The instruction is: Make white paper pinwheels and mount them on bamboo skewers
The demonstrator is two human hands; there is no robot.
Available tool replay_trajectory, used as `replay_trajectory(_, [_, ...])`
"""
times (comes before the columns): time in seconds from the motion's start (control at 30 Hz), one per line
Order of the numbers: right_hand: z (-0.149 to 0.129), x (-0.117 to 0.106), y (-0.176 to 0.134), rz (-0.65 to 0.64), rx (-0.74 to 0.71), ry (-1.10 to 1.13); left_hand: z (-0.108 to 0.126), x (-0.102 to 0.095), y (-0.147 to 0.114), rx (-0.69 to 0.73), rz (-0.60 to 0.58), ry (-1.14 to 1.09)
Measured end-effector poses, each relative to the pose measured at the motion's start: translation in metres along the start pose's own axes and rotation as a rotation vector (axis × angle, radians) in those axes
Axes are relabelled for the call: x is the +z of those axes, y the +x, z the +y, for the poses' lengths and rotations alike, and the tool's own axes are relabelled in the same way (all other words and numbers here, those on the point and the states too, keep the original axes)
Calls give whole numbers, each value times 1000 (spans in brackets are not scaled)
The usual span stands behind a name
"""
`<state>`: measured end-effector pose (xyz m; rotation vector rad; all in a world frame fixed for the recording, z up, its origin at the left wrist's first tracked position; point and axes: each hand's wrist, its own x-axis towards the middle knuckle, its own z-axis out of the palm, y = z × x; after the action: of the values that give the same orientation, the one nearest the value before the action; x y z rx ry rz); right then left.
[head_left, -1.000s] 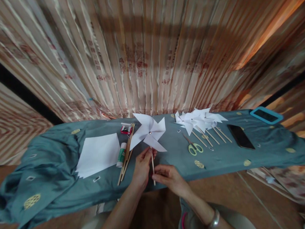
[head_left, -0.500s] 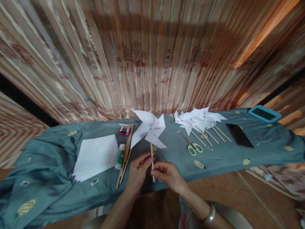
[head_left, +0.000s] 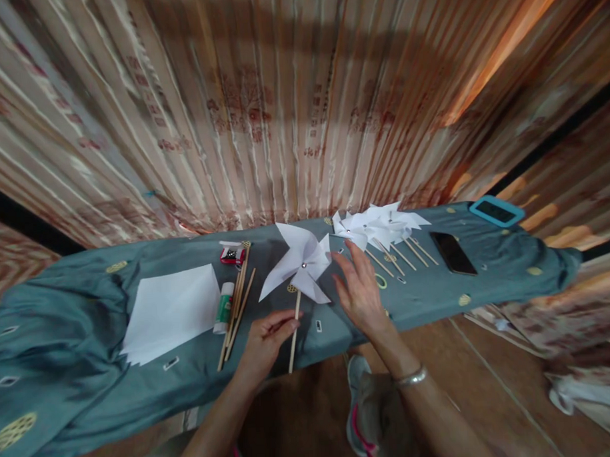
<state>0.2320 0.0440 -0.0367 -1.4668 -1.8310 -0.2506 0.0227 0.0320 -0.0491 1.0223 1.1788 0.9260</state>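
Note:
A white paper pinwheel [head_left: 297, 259] on a thin wooden stick is held up in front of me, tilted slightly right. My left hand [head_left: 265, 342] pinches its stick below the blades. My right hand [head_left: 358, 290] is off the stick, fingers apart, just right of the blades; whether a fingertip touches them I cannot tell. Green-handled scissors [head_left: 381, 280] lie mostly hidden behind my right hand. Farther back on the right, several finished-looking pinwheels [head_left: 368, 227] lie overlapping, their sticks pointing toward me.
A blue-green cloth [head_left: 175, 386] covers the narrow table. On the left lie a stack of white paper [head_left: 172, 310], a glue stick [head_left: 224, 308], several wooden sticks [head_left: 240, 304] and a small red box of pins [head_left: 232, 254]. A phone [head_left: 453, 253] and a blue-framed device [head_left: 497, 211] are at right.
My right hand has let go of the stick and moved up and right beside the blades, its fingers opening. The pinwheel now leans right, still in my left hand. The view has shifted rightward.

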Motion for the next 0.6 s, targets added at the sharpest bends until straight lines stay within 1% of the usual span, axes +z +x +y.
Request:
replay_trajectory(0.1, [4, 8, 3, -23, -34, -36, -1, 0, -1, -23, -44, 16])
replay_trajectory(0.17, [7, 11, 4, -15, -40, -27, -2, 0, -1, -36, -65, 17])
replay_trajectory(0.33, [9, 13, 3, -4, -7, 30, -5, 0, 0, -47, -92, -21])
replay_trajectory(0.43, [5, 12, 0, -23, 17, 85, -5, 1, 1, -31, -89, -31])
replay_trajectory(0.6, [-4, 14, -8, -59, 46, 184, -4, 3, 4, 11, -36, -17])
